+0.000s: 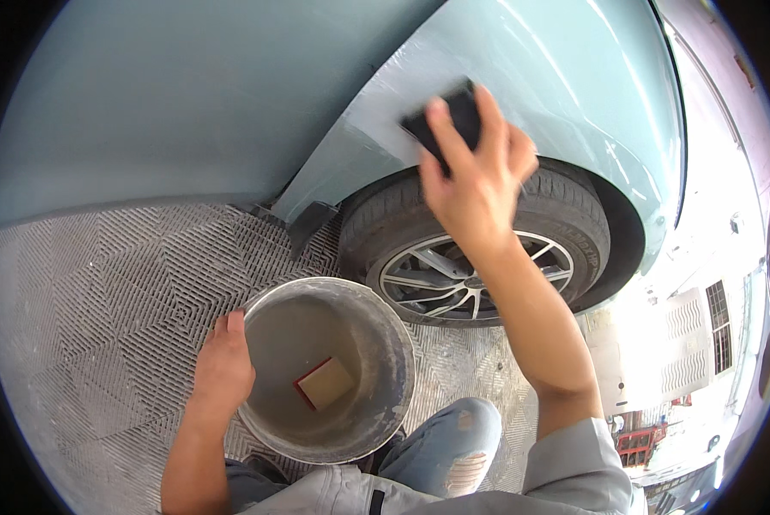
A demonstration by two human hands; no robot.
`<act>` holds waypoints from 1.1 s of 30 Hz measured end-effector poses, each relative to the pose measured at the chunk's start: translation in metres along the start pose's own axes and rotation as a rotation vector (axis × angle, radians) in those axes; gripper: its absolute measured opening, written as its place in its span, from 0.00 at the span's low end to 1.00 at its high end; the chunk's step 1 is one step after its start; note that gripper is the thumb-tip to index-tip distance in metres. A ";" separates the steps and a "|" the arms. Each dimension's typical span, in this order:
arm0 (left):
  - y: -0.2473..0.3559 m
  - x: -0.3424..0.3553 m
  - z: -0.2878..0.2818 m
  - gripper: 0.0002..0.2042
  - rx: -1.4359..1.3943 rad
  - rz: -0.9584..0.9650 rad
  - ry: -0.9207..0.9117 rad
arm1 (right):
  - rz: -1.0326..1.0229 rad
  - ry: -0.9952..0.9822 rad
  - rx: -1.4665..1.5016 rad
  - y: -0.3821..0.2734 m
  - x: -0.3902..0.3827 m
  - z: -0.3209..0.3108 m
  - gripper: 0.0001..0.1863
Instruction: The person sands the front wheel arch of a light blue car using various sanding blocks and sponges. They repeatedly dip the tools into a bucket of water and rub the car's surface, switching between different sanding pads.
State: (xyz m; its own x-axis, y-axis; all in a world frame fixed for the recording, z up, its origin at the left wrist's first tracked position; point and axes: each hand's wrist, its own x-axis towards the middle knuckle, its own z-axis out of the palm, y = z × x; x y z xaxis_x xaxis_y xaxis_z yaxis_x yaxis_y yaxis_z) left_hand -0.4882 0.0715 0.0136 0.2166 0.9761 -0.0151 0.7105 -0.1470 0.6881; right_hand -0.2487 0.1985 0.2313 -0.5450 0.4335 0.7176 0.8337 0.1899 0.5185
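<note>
My right hand (471, 172) holds a black block (440, 127) against the pale, scuffed grey patch (393, 90) on the light blue-green fender (599, 77), above the wheel arch; the hand and block are slightly blurred. My left hand (223, 360) grips the left rim of a large bucket (383, 335) between my legs and the tyre. The bucket holds murky grey water (286, 335), in which a tan block with a red edge (326, 383) lies.
The car door (179, 103) spans the upper left, beside the fender. The front wheel (475, 283) stands just beyond the bucket on patterned tile floor (110, 309). My bent knee (453, 438) is right of the bucket. A red metal object (638, 442) is in the right background.
</note>
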 end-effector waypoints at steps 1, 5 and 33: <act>0.001 0.000 0.000 0.23 0.009 -0.005 -0.009 | -0.028 -0.030 0.014 -0.005 0.005 0.004 0.27; 0.002 0.000 0.000 0.23 0.014 -0.028 -0.030 | -0.063 -0.046 0.068 -0.013 0.011 0.012 0.29; 0.000 0.001 0.004 0.22 0.003 0.008 0.009 | -0.114 -0.051 0.019 -0.032 -0.007 0.024 0.26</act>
State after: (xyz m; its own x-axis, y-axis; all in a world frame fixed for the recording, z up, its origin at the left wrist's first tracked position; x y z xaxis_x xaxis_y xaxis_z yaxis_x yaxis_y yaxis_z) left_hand -0.4856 0.0724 0.0106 0.2165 0.9763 -0.0033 0.7108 -0.1553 0.6860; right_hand -0.2700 0.2104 0.1988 -0.6319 0.4523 0.6294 0.7681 0.2572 0.5864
